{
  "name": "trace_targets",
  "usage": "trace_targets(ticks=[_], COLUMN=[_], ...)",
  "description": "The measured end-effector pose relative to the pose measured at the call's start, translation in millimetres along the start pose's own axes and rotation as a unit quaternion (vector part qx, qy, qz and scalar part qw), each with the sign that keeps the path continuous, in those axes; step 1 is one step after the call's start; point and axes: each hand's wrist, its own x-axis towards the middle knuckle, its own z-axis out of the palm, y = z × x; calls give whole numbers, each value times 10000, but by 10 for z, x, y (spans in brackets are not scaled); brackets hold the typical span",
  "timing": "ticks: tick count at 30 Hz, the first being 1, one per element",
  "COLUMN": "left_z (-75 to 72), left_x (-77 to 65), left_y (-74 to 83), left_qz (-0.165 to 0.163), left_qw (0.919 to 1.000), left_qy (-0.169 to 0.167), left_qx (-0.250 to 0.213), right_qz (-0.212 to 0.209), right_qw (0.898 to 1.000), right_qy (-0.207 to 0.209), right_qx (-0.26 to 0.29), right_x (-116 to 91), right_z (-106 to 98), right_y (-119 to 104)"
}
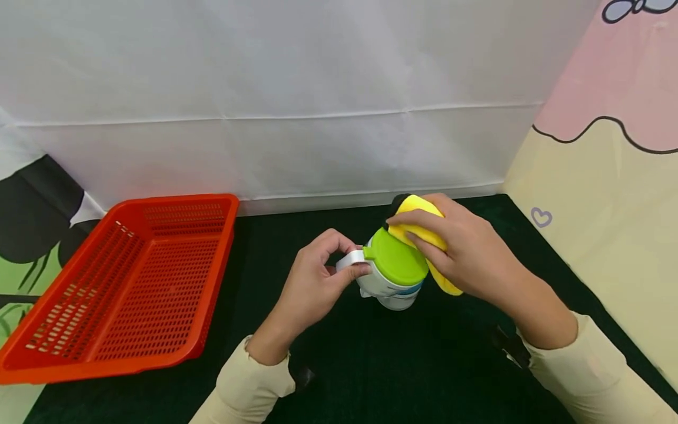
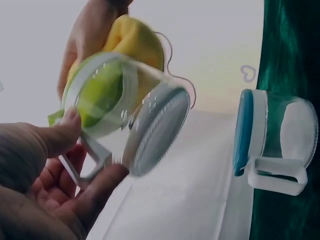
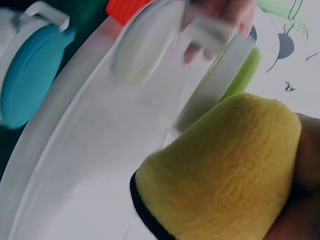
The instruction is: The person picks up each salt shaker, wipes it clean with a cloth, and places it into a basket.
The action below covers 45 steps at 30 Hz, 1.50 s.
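Note:
A clear jar with a green lid (image 1: 398,259) and a white handle (image 1: 351,259) is held up over the table, tilted. My left hand (image 1: 315,277) grips that handle, thumb on one side and fingers round it. My right hand (image 1: 474,250) holds a folded yellow cloth (image 1: 418,206) with a black edge against the lid's rim and the jar's side. Below, a second jar with a blue lid (image 2: 243,132) and a white handle (image 2: 277,175) stands on the dark green tablecloth; the held jar mostly hides it in the head view.
A red perforated plastic basket (image 1: 225,259) lies at the left of the table. A white sheet (image 1: 318,159) hangs behind the table's far edge, and a pink and cream printed sheet (image 1: 598,206) borders the right side.

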Motion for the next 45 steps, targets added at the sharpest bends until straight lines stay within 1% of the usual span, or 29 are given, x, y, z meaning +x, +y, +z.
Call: trace_targets(ticks=[2,6,9,11,13,15,16,18,21,23,27,30,32,35,36,38,41,43,45], left_z=[17,3,-42,-70,-76,-61,-50,-22,-4,-14,-44,-49,-52,-76,-85,-98,-110,-108,-98], left_x=[-11,-16,-9,-5,-3,-3,-6,-7,-6,-4,-6,-9,-9,-4,-2,2,6,9,10], left_y=[2,3,3,5,5,2,4,2,3,6,22,29,30,36,35,34,28,19,11], left_qz=[-19,-190,-215,-124,-12,61,82,86,61,50,-23,-157,-238,-287,-288,-276,-226,-156,-68], left_qw=[9999,9984,9975,9978,9987,9993,9995,9996,9992,9991,9993,9988,9981,9970,9969,9968,9976,9983,9988], left_qy=[92,459,627,619,492,346,286,243,340,382,368,460,575,708,733,748,645,487,291], left_qx=[125,270,244,203,132,82,75,130,204,201,82,32,42,85,90,53,-127,-285,-382], right_qz=[-188,-673,-797,-638,-392,-240,-208,-349,-641,-645,-230,-105,-230,-499,-533,-462,-156,28,101], right_qw=[9998,9976,9967,9980,9989,9987,9985,9984,9978,9979,9996,9991,9988,9983,9983,9987,9992,9987,9982], right_qy=[-50,-125,-142,-39,100,207,238,192,24,-58,32,217,277,250,220,202,356,493,578], right_qx=[1,91,111,-16,-225,-400,-458,-408,-191,-62,-166,-339,-322,-185,-118,-25,47,89,113], right_x=[16,-57,-124,-120,-78,-39,-28,-41,-89,-88,-35,-69,-137,-234,-254,-270,-244,-212,-183], right_z=[17,49,43,21,4,8,17,44,56,37,13,48,76,91,93,95,91,85,79], right_y=[-65,-210,-226,-173,-111,-79,-83,-131,-212,-209,-66,-27,-75,-159,-163,-122,2,75,103])
